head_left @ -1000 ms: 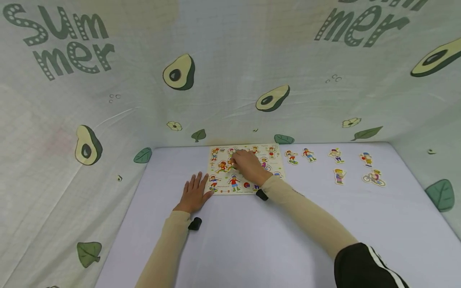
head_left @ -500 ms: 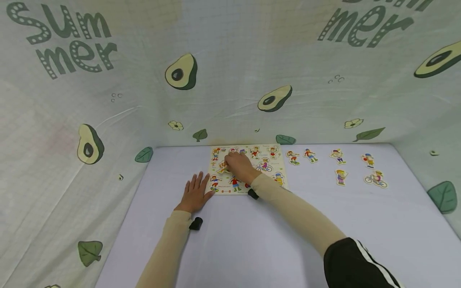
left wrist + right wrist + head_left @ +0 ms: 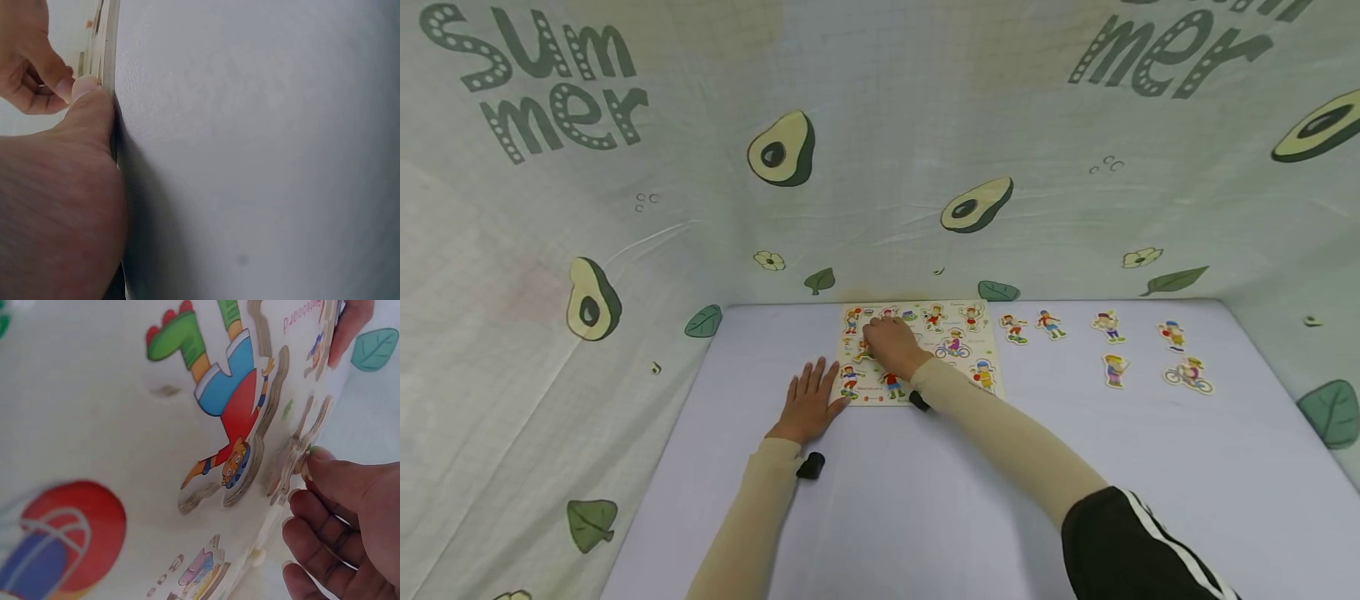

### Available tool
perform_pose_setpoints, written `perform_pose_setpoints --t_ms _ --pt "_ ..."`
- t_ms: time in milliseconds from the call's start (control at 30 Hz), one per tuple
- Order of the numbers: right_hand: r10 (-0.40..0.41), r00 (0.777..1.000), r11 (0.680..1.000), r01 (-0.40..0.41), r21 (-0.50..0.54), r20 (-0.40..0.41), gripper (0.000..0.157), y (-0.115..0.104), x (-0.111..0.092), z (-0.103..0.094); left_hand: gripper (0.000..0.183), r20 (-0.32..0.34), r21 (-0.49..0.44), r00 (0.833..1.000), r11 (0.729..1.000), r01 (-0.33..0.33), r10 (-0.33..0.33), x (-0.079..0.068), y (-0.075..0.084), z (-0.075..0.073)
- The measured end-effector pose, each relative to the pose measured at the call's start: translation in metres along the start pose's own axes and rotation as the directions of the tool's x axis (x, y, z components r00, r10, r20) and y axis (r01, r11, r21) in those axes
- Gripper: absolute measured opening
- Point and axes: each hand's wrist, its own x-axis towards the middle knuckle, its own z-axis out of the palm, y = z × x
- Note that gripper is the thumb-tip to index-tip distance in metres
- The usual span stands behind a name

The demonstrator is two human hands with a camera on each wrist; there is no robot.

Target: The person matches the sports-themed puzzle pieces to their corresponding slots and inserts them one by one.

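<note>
A wooden picture puzzle board (image 3: 917, 403) with sporty cartoon figures lies at the back of the white table. My right hand (image 3: 891, 343) is over its left half, thumb and fingertips pinching a small figure-shaped puzzle piece (image 3: 864, 350) close at the board. In the right wrist view that piece (image 3: 292, 464) shows edge-on, its printed face hidden. Flat on the table at the board's lower left lies my left hand (image 3: 808, 408), fingers spread. Its thumb (image 3: 94, 103) rests on the board's edge, as the left wrist view shows.
Right of the board lie several loose puzzle pieces, among them a skateboarder (image 3: 1013, 328), a flag-like holder figure (image 3: 1115, 370) and a cyclist (image 3: 1189, 375). A printed avocado cloth (image 3: 865, 150) hangs behind the white table (image 3: 925, 500).
My right hand has moved left and slightly down over the board, then settled at its left-middle part. My left hand keeps its place at the board's corner.
</note>
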Motion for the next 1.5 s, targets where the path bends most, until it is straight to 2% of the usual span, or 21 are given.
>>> perform_pose_setpoints --t_ms 133,333,567,700,867,1167,1500 --pt "-0.002 1.0 1.0 0.002 -0.026 -0.023 0.024 0.003 0.001 0.004 0.075 -0.014 0.003 1.0 1.0 -0.004 0.005 0.001 0.002 0.002" --pt "0.015 1.0 0.997 -0.015 -0.072 -0.003 0.029 0.004 0.003 0.004 0.075 -0.02 -0.008 1.0 1.0 -0.012 0.012 0.003 0.005 0.002" --pt "0.019 1.0 0.994 -0.02 -0.108 -0.009 0.029 0.004 0.003 0.0 0.075 -0.002 0.005 1.0 1.0 -0.016 0.016 0.004 0.01 -0.002" --pt "0.036 0.999 0.996 -0.036 -0.086 0.0 0.029 0.005 0.004 0.0 0.075 0.004 0.001 1.0 1.0 -0.01 0.01 0.006 0.011 -0.004" --pt "0.032 0.999 0.999 -0.033 -0.043 -0.019 0.022 0.007 0.0 -0.001 0.076 -0.001 -0.011 1.0 1.0 -0.008 0.008 0.006 0.01 -0.004" --pt "0.011 0.994 0.998 -0.004 0.064 -0.11 0.023 0.023 -0.031 -0.013 0.076 0.005 0.017 1.0 1.0 0.007 -0.007 0.004 0.006 -0.002" --pt "0.089 0.966 0.981 -0.043 0.19 -0.241 0.02 0.059 -0.085 -0.017 0.076 0.019 -0.012 1.0 1.0 0.025 -0.025 -0.002 0.009 -0.008"
